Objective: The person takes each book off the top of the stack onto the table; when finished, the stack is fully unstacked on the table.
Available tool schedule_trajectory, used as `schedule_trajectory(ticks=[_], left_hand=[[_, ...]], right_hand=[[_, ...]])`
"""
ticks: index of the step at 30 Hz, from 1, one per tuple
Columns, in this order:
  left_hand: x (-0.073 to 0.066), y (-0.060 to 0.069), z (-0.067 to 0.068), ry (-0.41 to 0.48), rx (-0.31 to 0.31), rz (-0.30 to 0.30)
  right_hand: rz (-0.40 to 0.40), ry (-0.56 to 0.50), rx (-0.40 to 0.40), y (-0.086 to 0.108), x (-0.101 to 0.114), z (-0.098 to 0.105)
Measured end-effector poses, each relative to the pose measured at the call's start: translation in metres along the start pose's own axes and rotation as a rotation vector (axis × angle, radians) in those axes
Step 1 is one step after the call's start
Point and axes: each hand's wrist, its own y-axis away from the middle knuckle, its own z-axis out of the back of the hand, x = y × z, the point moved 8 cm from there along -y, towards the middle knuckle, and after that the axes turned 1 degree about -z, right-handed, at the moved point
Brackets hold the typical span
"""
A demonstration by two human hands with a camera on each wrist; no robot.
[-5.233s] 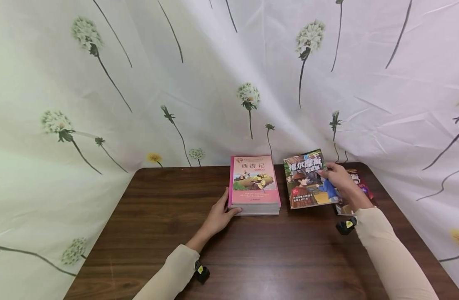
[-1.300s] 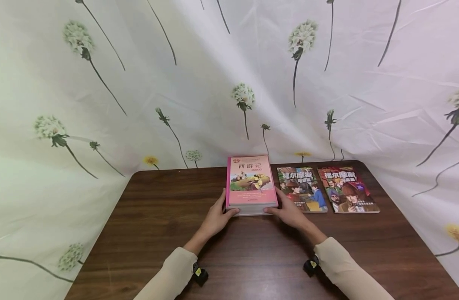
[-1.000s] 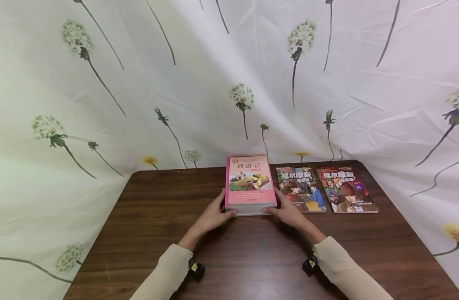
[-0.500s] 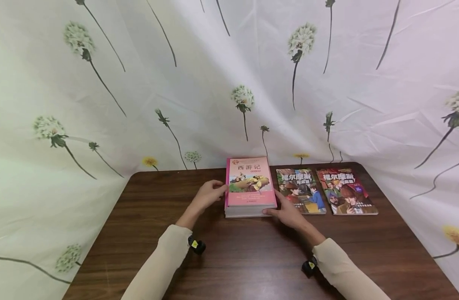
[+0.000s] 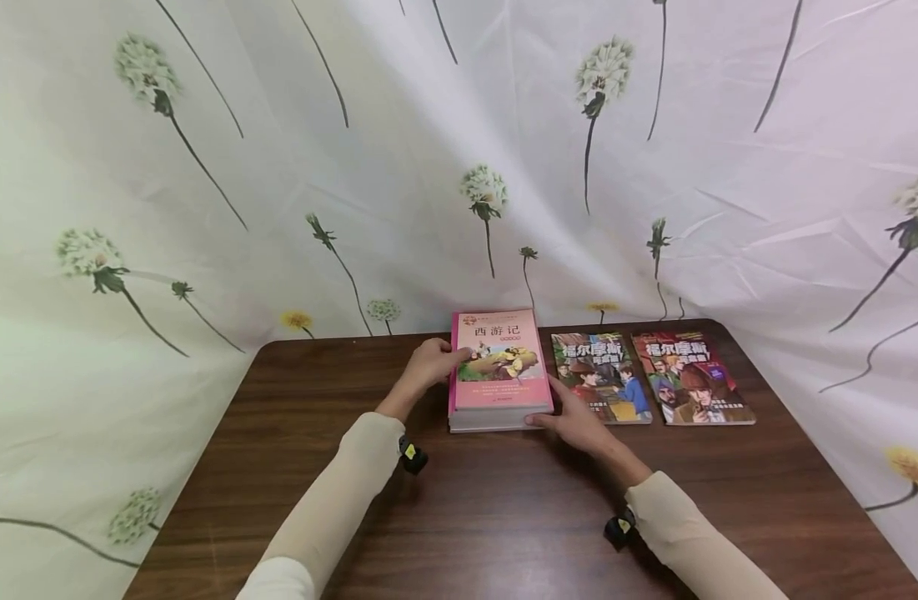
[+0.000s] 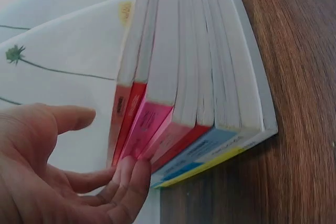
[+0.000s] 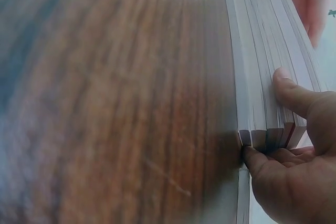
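Observation:
A stack of several books (image 5: 499,367), topped by a pink-covered one, lies near the table's back edge. My left hand (image 5: 432,364) is at its left side. In the left wrist view the left hand's fingers (image 6: 126,182) touch the coloured spines (image 6: 149,124), while the thumb stands apart from the top cover. My right hand (image 5: 576,419) holds the stack's near right corner. The right wrist view has its thumb (image 7: 294,94) on the page edges (image 7: 262,66) and its fingers round the adjoining side; some fingertips are hidden.
Two thin comic-style books lie flat to the right: a greenish one (image 5: 601,379) beside the right hand, then a reddish one (image 5: 694,379). The brown wooden table (image 5: 474,517) meets a white dandelion-print cloth (image 5: 398,167) at its back.
The greenish book, earlier in the right hand, now lies flat, and that hand is on the stack. The left hand has left the stack's near left corner and moved farther back along its side.

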Motion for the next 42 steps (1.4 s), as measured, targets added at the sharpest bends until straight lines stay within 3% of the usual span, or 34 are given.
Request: schedule_trajectory(ticks=[5,14,18,27,33,36,42], left_hand=[[-0.003,-0.002,-0.003,-0.072,-0.035,-0.019],[-0.002,0.001,0.003,-0.065,-0.082,0.016],[0.004,0.0,0.008,0.017,-0.068,0.034],[0.012,-0.006,0.006,0.209,0.046,0.011],[0.011,-0.005,0.006,0.169,-0.008,0.004],[0.01,-0.003,0.008,0.198,-0.034,0.009],[0.006,0.002,0.011,0.464,-0.004,0.019]], right_hand=[[0.0,0.014,-0.001,-0.001,0.0,0.0],[0.005,-0.001,-0.004,0.0,0.002,0.0],[0.026,-0.008,0.001,0.0,0.004,0.0],[0.028,-0.026,0.007,-0.001,0.005,0.003],[0.018,-0.035,0.002,-0.001,0.003,0.003],[0.001,-0.043,0.003,-0.001,0.0,0.001],[-0.005,-0.031,0.004,-0.001,-0.001,0.001]])
